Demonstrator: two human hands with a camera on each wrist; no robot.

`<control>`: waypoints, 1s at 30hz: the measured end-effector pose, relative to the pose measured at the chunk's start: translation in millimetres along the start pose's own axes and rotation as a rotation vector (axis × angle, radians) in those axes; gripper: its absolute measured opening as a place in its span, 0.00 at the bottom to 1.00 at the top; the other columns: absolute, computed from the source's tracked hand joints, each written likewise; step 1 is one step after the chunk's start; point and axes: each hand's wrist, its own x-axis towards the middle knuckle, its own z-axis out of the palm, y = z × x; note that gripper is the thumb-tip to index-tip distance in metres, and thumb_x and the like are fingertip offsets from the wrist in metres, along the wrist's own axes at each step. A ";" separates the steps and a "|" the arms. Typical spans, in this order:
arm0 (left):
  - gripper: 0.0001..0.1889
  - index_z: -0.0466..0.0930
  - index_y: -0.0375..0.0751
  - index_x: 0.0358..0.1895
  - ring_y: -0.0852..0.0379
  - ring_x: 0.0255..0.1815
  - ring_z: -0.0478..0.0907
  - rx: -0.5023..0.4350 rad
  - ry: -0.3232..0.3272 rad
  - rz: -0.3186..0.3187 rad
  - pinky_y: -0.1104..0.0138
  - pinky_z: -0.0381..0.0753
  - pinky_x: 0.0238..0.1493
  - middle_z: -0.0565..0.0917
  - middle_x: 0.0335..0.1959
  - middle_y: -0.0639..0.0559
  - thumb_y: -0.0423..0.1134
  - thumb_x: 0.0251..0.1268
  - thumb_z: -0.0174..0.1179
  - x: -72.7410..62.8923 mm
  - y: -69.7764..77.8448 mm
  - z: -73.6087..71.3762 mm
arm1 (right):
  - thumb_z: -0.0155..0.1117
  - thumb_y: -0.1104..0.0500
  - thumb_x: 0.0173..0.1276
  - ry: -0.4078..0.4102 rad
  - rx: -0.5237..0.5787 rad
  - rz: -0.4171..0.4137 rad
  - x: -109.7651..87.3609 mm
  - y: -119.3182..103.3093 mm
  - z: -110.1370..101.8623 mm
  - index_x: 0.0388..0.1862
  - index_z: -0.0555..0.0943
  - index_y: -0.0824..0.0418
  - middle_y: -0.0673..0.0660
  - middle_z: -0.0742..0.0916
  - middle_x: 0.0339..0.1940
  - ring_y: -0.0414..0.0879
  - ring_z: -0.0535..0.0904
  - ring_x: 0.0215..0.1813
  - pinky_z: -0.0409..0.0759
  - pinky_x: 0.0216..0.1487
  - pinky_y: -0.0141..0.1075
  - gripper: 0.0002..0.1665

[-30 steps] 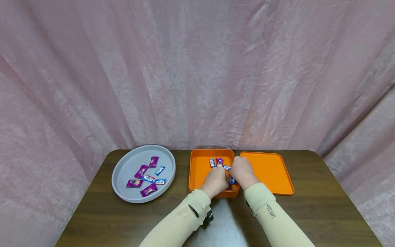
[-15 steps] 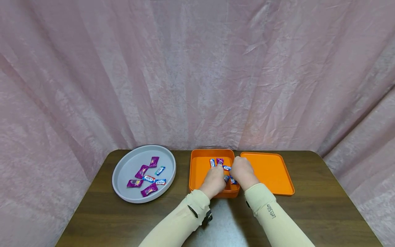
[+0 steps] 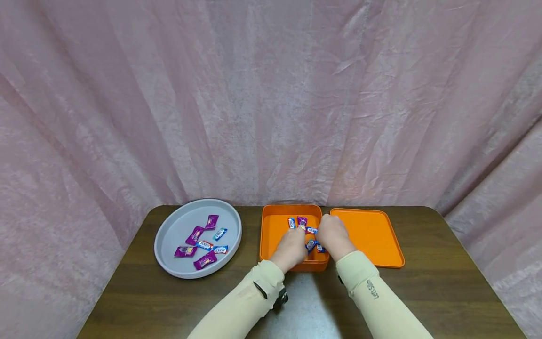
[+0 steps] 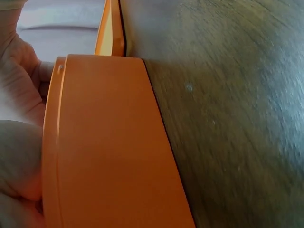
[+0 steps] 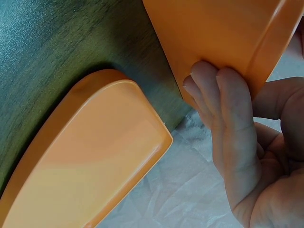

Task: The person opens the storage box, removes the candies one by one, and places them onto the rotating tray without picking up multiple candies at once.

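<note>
Hidden from above: the fingertips of the left hand (image 3: 292,247), bent down over the near part of the orange box (image 3: 269,235); impossible to tell whether spread or pinching. In the left wrist view, cut off at the edge. Partly masked by the wall: the thumb of the right hand (image 3: 332,235), with fingers pressed to the outer face and the box's right wall pinched between.

Box upright, opening upward, beneath the left hand and just left of the right; longer side hard to judge. Just beyond the left fingertips, one blue-wrapped sweet with its long axis running away from the person; beside the right hand, another lying nearly crosswise; between the hands, a third set diagonally.

Visible count in the box: one purple sweet (image 3: 301,220), four blue-wrapped sweets (image 3: 312,230). Well left of both hands: one grey tray (image 3: 169,235) with four purple candies (image 3: 195,235) and three blue candies (image 3: 220,249). Just right of the right hand: one orange lid (image 3: 372,235), flat on the table (image 3: 427,263).
</note>
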 end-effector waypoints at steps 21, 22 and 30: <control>0.04 0.87 0.46 0.29 0.61 0.34 0.80 -0.051 0.205 0.168 0.67 0.81 0.38 0.86 0.30 0.56 0.34 0.53 0.65 -10.6 -30.6 -50.7 | 0.73 0.57 0.51 -0.011 -0.006 0.021 3.0 -0.2 3.0 0.42 0.78 0.70 0.61 0.83 0.31 0.50 0.76 0.28 0.83 0.35 0.44 0.23; 0.03 0.87 0.47 0.28 0.61 0.33 0.80 -0.048 0.228 0.165 0.67 0.81 0.37 0.86 0.29 0.57 0.34 0.53 0.65 -11.4 -32.7 -55.6 | 0.73 0.57 0.51 -0.003 -0.014 0.015 3.2 -0.1 3.1 0.42 0.78 0.70 0.61 0.83 0.31 0.50 0.76 0.28 0.83 0.36 0.44 0.23; 0.03 0.87 0.49 0.25 0.59 0.27 0.81 -0.024 0.394 0.169 0.67 0.81 0.32 0.86 0.25 0.58 0.37 0.53 0.67 -16.8 -54.4 -94.4 | 0.73 0.56 0.51 -0.028 -0.015 0.023 2.3 -0.9 4.3 0.43 0.79 0.70 0.61 0.83 0.30 0.49 0.76 0.26 0.83 0.34 0.43 0.24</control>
